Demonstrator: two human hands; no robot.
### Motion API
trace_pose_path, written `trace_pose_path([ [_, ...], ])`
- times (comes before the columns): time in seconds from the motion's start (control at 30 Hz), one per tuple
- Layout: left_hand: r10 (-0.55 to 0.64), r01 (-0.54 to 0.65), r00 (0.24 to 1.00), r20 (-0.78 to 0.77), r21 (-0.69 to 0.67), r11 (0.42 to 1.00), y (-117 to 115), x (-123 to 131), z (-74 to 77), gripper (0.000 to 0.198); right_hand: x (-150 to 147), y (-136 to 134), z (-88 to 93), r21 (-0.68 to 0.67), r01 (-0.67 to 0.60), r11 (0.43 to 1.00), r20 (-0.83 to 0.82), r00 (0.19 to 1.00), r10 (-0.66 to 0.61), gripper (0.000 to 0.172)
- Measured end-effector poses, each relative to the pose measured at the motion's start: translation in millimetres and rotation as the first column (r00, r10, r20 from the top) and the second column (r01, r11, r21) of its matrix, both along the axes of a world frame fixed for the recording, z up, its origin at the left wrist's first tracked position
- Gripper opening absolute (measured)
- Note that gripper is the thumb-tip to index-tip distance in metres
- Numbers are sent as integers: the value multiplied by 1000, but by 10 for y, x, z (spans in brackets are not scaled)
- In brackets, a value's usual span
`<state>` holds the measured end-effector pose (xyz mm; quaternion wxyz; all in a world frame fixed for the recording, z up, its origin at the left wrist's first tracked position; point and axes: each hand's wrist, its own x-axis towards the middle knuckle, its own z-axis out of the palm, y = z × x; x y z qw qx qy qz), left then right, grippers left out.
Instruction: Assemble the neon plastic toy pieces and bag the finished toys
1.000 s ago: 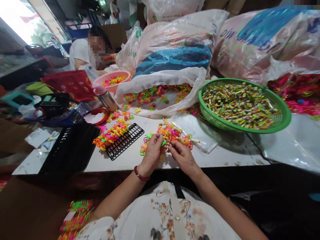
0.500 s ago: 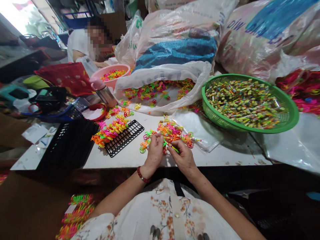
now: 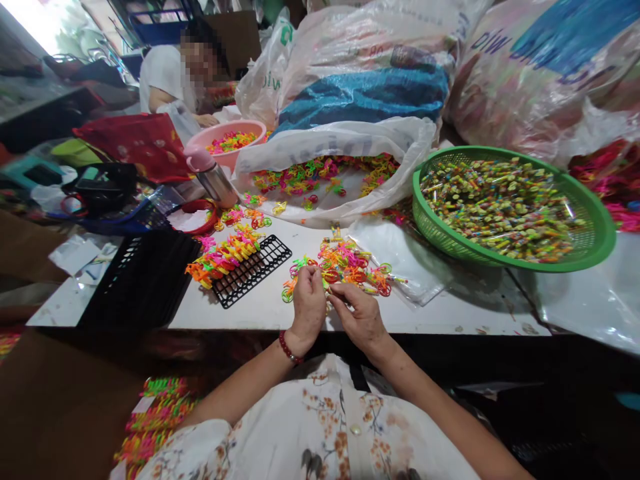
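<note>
My left hand [image 3: 309, 301] and my right hand [image 3: 357, 315] are pinched together at the table's near edge, fingertips meeting on a small plastic piece that is mostly hidden. Just beyond them lies a loose pile of neon plastic toys [image 3: 345, 267] in orange, pink and green. Left of the pile a black grid rack [image 3: 253, 271] holds a row of assembled neon pieces [image 3: 224, 257]. A green basket [image 3: 597, 250] heaped with small wrapped candy sticks stands at the right.
An open white plastic bag [image 3: 350, 143] holds more neon pieces behind the pile. A black crate [image 3: 143, 280] sits at left, with a steel flask [image 3: 215, 180] and a pink bowl [image 3: 253, 130] behind it. Big filled sacks line the back. Another person sits at far left.
My hands have drawn closer together and the green stick seen in my right fingers half a second ago is now hidden between them. The view has shifted slightly.
</note>
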<state>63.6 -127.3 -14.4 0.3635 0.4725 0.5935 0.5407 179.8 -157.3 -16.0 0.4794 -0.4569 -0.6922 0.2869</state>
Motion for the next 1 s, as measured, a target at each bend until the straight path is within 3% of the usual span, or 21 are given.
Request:
trace_pose_path([
  [0.2, 47, -42, 997, 68, -75, 996, -20, -45, -15, 11, -18, 30, -14, 8, -64, 998, 148, 987, 63, 19],
  [0.33, -162, 164, 986, 48, -55, 985, -36, -277, 109, 3, 76, 33, 13, 45, 21, 999, 368, 929, -36, 17],
  [0.4, -193, 193, 981, -9, -8, 981, 3, -508, 236, 5, 55, -21, 46, -59, -4, 998, 316, 948, 22, 18],
  [0.47, -112, 129, 968, -222, 64, 990, 109, -801, 381, 4, -49, -107, 69, -257, -133, 957, 188, 965, 184, 16],
  [0.5, -49, 99, 918, -394, 107, 989, 191, -960, 448, 11, -127, -149, 67, -348, -212, 913, 127, 955, 269, 14],
  [0.57, 52, 90, 680, -732, 153, 984, 402, -1275, 537, 27, -304, -200, 22, -447, -319, 836, 58, 922, 383, 15],
  [0.63, 50, 141, 421, -906, 120, 983, 637, -1550, 543, 37, -453, -182, -76, -455, -340, 823, 69, 908, 413, 16],
  [0.7, -46, 240, 264, -963, 20, 971, 839, -1761, 479, 41, -532, -95, -192, -436, -310, 845, 99, 917, 387, 13],
  [0.77, -146, 305, 198, -969, -81, 949, 960, -1898, 397, 45, -542, 37, -284, -417, -277, 866, 119, 928, 354, 12],
  [0.9, -210, 328, 190, -959, -140, 934, 908, -1984, 348, 49, -486, 308, -337, -376, -253, 891, 73, 951, 301, 13],
  [1.0, -240, 377, 188, -952, -156, 913, 701, -1983, 401, 48, -482, 446, -342, -469, -292, 834, -168, 956, 240, 17],
])
